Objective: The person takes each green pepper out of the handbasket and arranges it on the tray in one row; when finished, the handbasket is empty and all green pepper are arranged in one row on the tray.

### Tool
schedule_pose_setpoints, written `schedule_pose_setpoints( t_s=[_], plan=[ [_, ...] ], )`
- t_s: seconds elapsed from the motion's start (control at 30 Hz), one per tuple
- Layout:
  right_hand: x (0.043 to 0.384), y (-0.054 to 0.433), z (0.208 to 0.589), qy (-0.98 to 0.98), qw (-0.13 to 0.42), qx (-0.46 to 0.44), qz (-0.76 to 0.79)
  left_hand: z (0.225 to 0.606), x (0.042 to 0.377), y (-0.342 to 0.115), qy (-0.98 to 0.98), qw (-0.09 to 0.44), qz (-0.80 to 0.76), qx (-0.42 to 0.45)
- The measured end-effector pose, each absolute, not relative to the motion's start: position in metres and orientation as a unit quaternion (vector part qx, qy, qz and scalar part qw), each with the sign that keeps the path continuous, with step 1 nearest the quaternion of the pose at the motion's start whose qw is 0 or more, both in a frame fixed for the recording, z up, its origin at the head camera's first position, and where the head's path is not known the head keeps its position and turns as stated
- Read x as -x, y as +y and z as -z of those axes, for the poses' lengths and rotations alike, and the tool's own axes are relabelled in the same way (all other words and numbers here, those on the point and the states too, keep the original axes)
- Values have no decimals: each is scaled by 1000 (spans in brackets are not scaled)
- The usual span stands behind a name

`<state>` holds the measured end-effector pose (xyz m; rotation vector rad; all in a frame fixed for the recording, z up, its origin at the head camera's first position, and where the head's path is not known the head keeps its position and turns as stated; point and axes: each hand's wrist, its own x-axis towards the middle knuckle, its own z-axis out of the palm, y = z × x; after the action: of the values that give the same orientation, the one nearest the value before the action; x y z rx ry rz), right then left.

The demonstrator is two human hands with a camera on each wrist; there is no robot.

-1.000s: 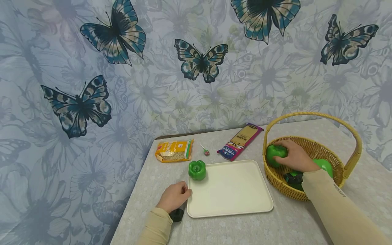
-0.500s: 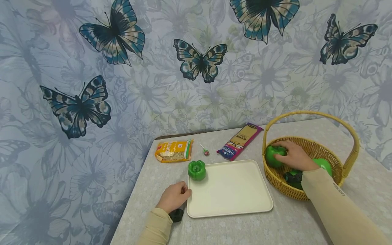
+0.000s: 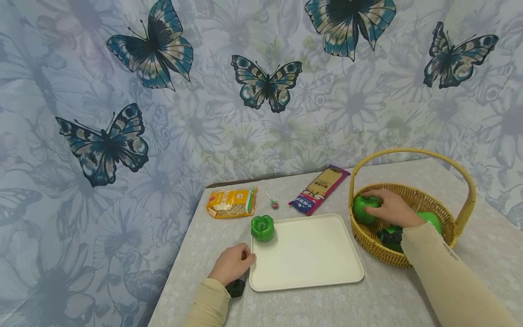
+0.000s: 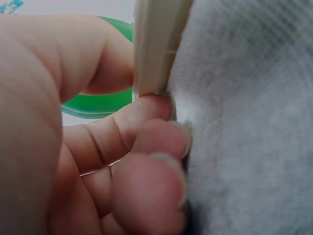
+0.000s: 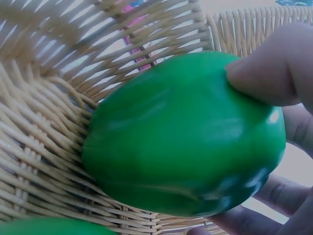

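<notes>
My right hand (image 3: pixel 394 209) reaches into a wicker basket (image 3: pixel 408 187) and grips a green bell pepper (image 3: pixel 364 210) at its left side. In the right wrist view, thumb and fingers lie on opposite sides of the glossy green pepper (image 5: pixel 183 134), by the woven wall. More green items (image 3: pixel 431 220) lie under my wrist, partly hidden. My left hand (image 3: pixel 232 262) pinches the left rim of a cream tray (image 3: pixel 306 254); the left wrist view has the thumb on one face of the rim (image 4: pixel 151 49) and fingertips curled against the other. Another green bell pepper (image 3: pixel 263 228) sits on the tray's back left corner.
Behind the tray lie an orange bag of grain (image 3: pixel 232 202), a lollipop (image 3: pixel 274 204) and a purple noodle packet (image 3: pixel 319 190). The basket's tall handle (image 3: pixel 412 150) arches above my right hand. A butterfly-patterned cloth (image 3: pixel 196 113) hangs behind the table (image 3: pixel 196 272).
The view shifts very slightly. Both hands keep their places, the right on the pepper in the basket and the left at the tray's rim.
</notes>
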<state>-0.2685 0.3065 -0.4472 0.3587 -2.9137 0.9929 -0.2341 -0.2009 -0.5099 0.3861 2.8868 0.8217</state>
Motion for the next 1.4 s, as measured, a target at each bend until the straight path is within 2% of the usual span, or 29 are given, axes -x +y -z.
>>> schedule_pose_setpoints(
  t_s=[0.47,0.83,1.4],
  plan=[
    [269,305,437,-945,8,-127,-301,510,234,-202,952,65,-274,-121],
    [268,308,436,-945,32,-121,-302,511,234,-202,953,66,-273,-116],
    [227,295,392,-936,69,-113,-327,513,235,-203,954,55,-267,-121]
  ],
)
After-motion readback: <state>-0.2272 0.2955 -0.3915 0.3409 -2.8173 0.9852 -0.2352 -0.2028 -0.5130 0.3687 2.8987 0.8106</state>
